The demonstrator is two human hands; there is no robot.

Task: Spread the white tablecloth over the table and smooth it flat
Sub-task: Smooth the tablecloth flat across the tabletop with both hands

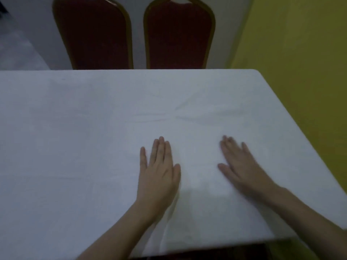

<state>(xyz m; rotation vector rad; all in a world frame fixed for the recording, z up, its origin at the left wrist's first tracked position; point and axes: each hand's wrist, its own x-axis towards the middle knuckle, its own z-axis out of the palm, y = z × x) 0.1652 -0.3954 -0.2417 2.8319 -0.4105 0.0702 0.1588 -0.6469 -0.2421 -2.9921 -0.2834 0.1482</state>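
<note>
The white tablecloth point(84, 128) covers the whole table top from the far edge to the near edge. Faint creases cross it near the middle, beyond my fingertips, and a fold runs down toward the near edge under my left forearm. My left hand point(159, 171) lies palm down on the cloth with straight fingers pointing away from me. My right hand point(238, 164) also lies flat on the cloth, fingers straight and slightly spread, a little blurred. The two hands are about a hand's width apart.
Two red padded chairs with gold frames point(93, 32) point(178, 32) stand behind the far edge of the table. A yellow-green wall point(300, 53) runs along the right side. Another white-covered surface point(16, 53) shows at the far left.
</note>
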